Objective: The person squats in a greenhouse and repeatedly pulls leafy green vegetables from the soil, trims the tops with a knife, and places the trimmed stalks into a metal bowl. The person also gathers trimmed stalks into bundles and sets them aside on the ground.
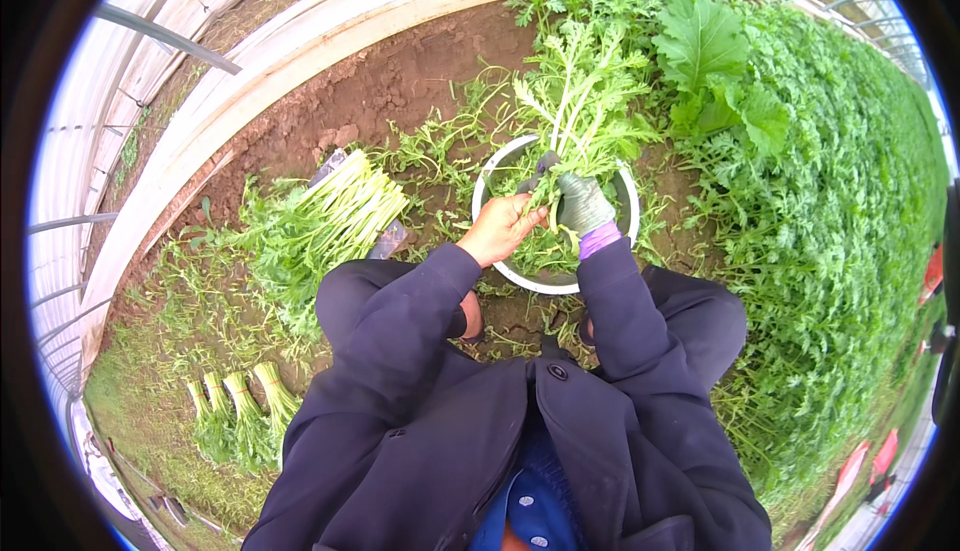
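Observation:
My right hand [585, 204], in a grey-green glove with a purple cuff, is closed around the stems of a leafy green bunch [574, 108] above a white-rimmed round tub [540, 283]. Bare at the fingers and back, my left hand [501, 227] touches leaves at the lower end of the bunch; whether it grips them I cannot tell. Loose green leaves lie inside the tub. To the left, a pile of cut leafy stems [352, 202] rests on a dark sheet, cut ends toward the upper right.
Several banded bundles of greens [244, 401] lie on the ground at lower left. Dense leafy plants [817, 228] grow along the right, with a broad-leaved plant [701, 44] near the top. A white plastic-covered edge [300, 63] curves past bare soil [405, 74]. Grey metal greenhouse tubes [169, 37] stand at upper left.

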